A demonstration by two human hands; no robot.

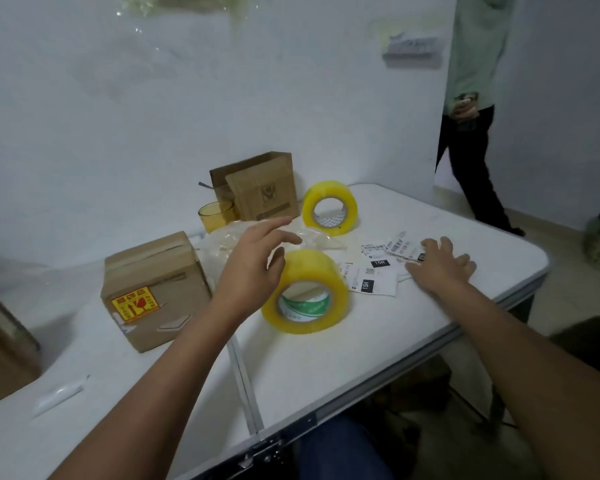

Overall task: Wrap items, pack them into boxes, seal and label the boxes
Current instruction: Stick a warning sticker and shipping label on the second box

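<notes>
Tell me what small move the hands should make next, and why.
Probably the right hand, lying flat on the white printed shipping labels, should pinch one up: the taped brown cardboard box shows only a yellow sticker.

A white folding table (378, 344) carries 2 yellow tape rolls (329, 207) at frame center, 2 brown boxes (153, 289) at left, and labels (378, 271) at right.

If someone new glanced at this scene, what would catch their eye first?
Two bright yellow tape rolls on the white table: the near roll beside the open left hand, the far roll behind. The right hand rests on shipping labels, and a sealed box sits at left.
</notes>
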